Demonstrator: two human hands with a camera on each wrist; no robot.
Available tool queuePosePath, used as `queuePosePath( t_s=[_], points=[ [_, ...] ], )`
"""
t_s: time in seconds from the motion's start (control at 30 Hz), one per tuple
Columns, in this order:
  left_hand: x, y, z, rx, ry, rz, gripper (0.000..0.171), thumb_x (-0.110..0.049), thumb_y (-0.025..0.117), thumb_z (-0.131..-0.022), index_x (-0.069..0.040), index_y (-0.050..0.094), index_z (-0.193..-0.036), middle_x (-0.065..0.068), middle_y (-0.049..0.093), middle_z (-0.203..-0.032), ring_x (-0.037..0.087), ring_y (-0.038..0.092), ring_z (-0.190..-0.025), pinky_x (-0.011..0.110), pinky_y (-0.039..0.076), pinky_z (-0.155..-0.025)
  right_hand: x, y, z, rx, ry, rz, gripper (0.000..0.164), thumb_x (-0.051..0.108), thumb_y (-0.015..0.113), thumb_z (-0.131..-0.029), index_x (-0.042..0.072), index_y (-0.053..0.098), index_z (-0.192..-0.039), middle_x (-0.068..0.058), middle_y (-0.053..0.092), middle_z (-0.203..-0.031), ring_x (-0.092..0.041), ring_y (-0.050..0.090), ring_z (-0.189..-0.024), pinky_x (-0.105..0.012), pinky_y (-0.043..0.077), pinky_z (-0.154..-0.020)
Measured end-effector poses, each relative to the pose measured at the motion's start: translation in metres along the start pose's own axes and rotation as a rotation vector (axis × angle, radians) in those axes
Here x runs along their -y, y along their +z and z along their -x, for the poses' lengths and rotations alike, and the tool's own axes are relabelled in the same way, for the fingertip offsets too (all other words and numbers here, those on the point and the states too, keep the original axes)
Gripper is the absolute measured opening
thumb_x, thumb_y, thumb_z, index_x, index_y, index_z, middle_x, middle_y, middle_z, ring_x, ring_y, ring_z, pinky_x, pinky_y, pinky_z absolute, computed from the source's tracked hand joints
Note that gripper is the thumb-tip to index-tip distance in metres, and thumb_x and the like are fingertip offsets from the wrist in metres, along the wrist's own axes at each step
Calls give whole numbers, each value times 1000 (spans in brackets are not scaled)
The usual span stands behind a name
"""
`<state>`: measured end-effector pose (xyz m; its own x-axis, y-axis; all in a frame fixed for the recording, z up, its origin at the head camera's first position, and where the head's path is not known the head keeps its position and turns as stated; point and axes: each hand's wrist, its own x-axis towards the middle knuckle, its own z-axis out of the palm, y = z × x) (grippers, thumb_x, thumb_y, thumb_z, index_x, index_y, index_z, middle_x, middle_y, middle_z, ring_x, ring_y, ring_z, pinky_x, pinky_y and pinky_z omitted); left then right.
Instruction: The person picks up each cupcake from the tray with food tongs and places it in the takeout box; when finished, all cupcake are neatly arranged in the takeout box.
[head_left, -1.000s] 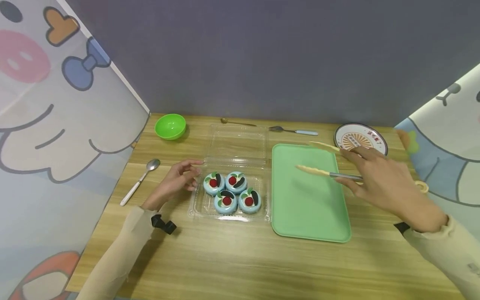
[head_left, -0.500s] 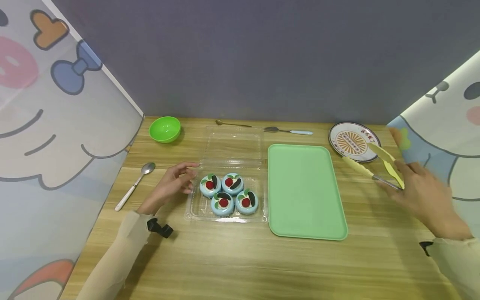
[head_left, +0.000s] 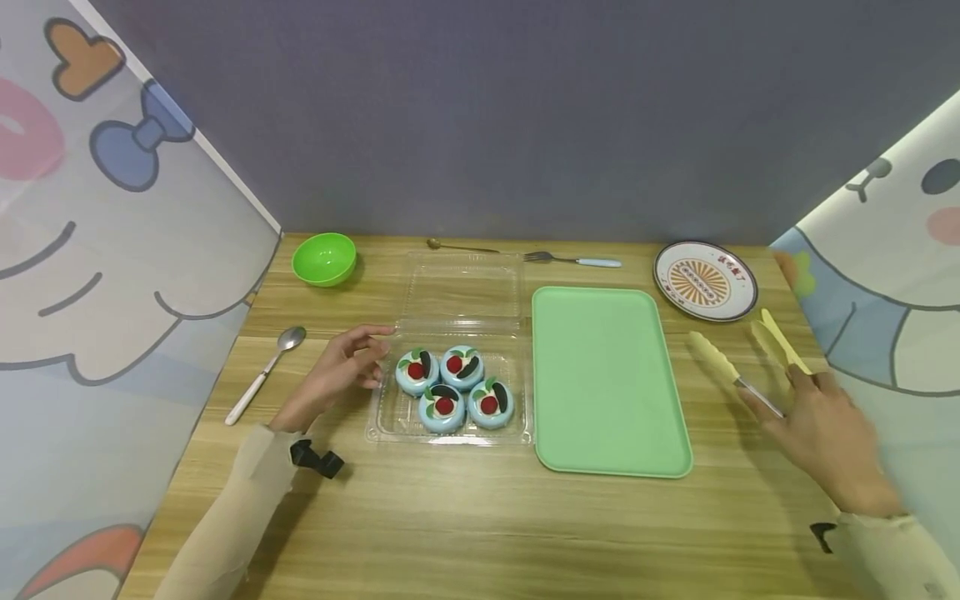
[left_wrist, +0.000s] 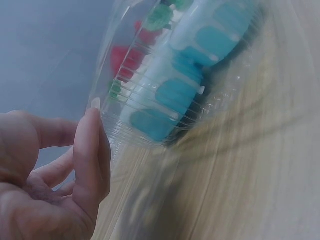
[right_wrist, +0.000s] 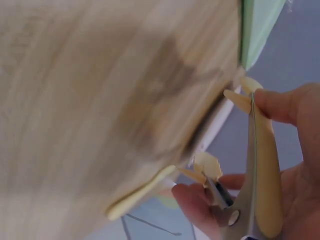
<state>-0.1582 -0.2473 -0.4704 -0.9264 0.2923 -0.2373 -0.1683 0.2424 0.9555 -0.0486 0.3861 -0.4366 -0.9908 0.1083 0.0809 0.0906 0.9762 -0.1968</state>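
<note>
My left hand (head_left: 341, 367) is at the left side of a clear plastic clamshell box (head_left: 450, 437), its fingers loosely bent and its fingertips at the rim. In the left wrist view a fingertip (left_wrist: 90, 117) meets the ribbed wall. Several blue cakes (head_left: 442, 408) topped with a red berry, green leaves and a dark cookie sit in the box, whose lid (head_left: 465, 287) lies folded back. My right hand (head_left: 825, 437) grips yellow-tipped metal tongs (right_wrist: 250, 200) to the right of the green tray (head_left: 611, 383). The tong arms stand apart with nothing between them.
A slim yellow object (head_left: 783, 342) lies beside the tongs, its kind unclear. Behind are a patterned plate (head_left: 705, 281), a fork (head_left: 573, 260), a thin long-handled spoon (head_left: 461, 247) and a green bowl (head_left: 324, 259). A larger spoon (head_left: 266, 375) lies left.
My right hand has carried the tongs from above the tray to the right and lower, toward the tabletop. My left hand stays beside the box. The head view has shifted slightly.
</note>
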Motion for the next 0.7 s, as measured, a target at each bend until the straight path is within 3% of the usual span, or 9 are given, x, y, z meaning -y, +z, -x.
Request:
queuePosePath(
  t_s=[0.17,0.43,0.7],
  points=[
    [0,0,2,-11,-7,-4,43,-23,55,-101,-10,47,-141,8,58,-103,10,62,-68,25,63,-61,-1,15,1,-88,-6,-7,83,55,67,-85,-19,49,-119,-47,49,-99,-63,50,-74,-66,41,-51],
    [-2,2,1,-18,-12,-23,41,-22,56,-101,-12,49,-140,13,56,-107,11,63,-67,27,64,-61,-1,29,3,8,53,-54,89,56,62,-89,-20,39,-130,-53,41,-114,-71,45,-88,-72,41,-57],
    [-3,4,3,-37,-15,-22,40,-19,55,-101,-13,49,-140,13,56,-106,11,62,-66,26,63,-60,-1,32,0,21,47,-59,95,57,62,-90,-23,34,-133,-55,39,-113,-71,45,-85,-70,42,-55]
  ],
)
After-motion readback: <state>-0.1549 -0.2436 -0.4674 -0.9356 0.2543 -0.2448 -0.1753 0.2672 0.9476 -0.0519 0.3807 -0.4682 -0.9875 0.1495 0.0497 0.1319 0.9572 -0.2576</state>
